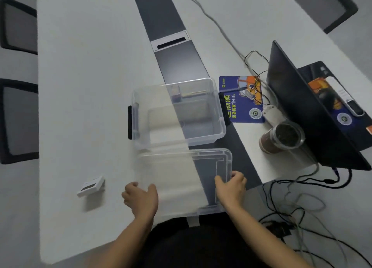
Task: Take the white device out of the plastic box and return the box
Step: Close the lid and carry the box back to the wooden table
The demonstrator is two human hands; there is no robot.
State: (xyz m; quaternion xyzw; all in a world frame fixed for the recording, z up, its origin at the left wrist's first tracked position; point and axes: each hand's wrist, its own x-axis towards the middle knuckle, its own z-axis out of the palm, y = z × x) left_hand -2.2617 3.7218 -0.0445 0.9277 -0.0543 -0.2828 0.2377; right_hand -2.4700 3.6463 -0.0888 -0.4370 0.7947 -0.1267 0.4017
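Chairs (19, 26): two dark seats along the left edge; well apart from the work.
Table (90, 66): white top with a dark strip running down its middle; it carries everything named below.
White device (91, 186): already out of the box; lies alone on the table near the left hand, well apart from the box; small and flat, so it looks light and rigid; a dark window on its face suggests handling by the edges.
Left hand (141, 199): fingers curled over the near-left edge of the lid, thumb on top; appears to pinch the rim, though blur hides the fingertips.
Lid (181, 179): clear plastic, flat on the table just in front of the box; thin and probably flexible, smooth and a little slippery; best held by both short edges, as now.
Box (178, 112): clear tub, open and seemingly empty; dark latches on its left and right ends; light and stiff; the rim or latches offer the firmest hold.
Right hand (231, 185): pinching the lid's right edge, thumb on top, fingers below.
Step in hand: likely fitting the lid before the box goes back.
Laptop (314, 111): open at far right, beside a jar (281, 138) and loose cables (302, 207).
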